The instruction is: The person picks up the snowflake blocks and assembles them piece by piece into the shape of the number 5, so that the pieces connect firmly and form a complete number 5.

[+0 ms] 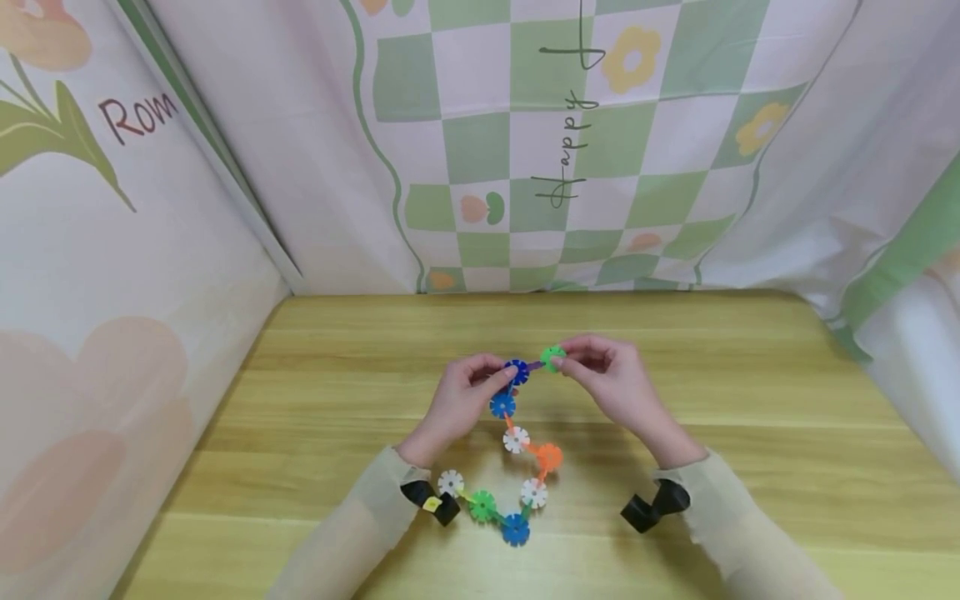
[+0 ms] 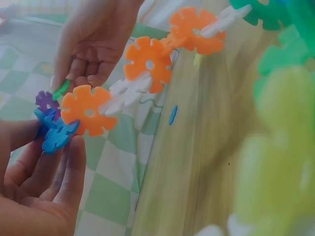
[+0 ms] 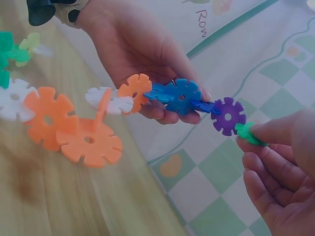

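Observation:
A chain of notched plastic snowflake discs hangs between both hands above the table. My left hand (image 1: 459,398) pinches a dark blue disc (image 1: 517,372) near the chain's upper end. Beside it is a purple disc (image 3: 228,117), seen nearly edge-on in the head view. With thumb and fingers, my right hand (image 1: 617,382) pinches a green disc (image 3: 250,133), whose edge meets the purple one. From my left hand the chain runs through a lighter blue disc (image 1: 502,406), white and orange discs (image 1: 550,457), then curves past another green disc (image 1: 482,506) toward the left wrist.
The wooden table (image 1: 300,400) meets a green-and-white checked cloth (image 1: 540,150) at its back edge. A white printed panel (image 1: 112,292) stands along the left. One small blue disc (image 2: 173,115) lies on the table. Black bands (image 1: 655,506) sit on both wrists.

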`<state>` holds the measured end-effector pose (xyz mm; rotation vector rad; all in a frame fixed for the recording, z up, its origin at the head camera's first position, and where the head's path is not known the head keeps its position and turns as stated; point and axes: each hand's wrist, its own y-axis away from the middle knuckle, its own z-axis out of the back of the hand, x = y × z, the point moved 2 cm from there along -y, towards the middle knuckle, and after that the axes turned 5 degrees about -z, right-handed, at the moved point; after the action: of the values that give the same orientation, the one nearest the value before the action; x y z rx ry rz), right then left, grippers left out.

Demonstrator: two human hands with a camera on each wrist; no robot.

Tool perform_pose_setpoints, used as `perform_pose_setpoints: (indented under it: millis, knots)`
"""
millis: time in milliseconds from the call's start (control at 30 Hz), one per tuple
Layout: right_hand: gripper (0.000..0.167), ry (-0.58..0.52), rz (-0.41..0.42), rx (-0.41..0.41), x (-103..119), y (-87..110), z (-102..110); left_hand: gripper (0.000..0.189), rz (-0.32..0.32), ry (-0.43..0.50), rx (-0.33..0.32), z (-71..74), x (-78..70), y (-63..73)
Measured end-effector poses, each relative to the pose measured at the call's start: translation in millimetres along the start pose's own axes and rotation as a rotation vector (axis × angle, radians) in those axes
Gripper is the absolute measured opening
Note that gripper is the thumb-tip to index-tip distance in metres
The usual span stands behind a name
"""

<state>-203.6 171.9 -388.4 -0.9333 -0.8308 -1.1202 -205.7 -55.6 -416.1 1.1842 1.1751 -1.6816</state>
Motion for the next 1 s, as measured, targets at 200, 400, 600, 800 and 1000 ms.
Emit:
perform_pose_setpoints:
  millis: [200,400,600,800,1000]
  knots:
    - [0.019,-0.035,-0.03,-0.022,-2.1,1.6,-2.3,0.021,-0.003,-0.004,-0.013,-1.3,0.1,0.7]
    - [0.019,-0.066,-0.033,-0.028,0.7,3.5,-5.5,0.019,-0.016,0.025,-0.007,-3.2,0.3,2.1]
    - [0.019,-0.087,-0.018,-0.024,1.5,3.6,-6.9,0.019,0.002,0.044,-0.024,-4.4,0.4,3.9]
    - [0.019,-0.079,-0.005,-0.018,2.5,-0.3,-6.2,0.02,0.024,0.045,-0.048,-3.2,-0.4,4.1]
    - [0.023,-0.066,-0.009,-0.02,2.0,-4.2,-4.8,0.023,0.029,0.062,-0.051,-1.8,-0.4,4.1]
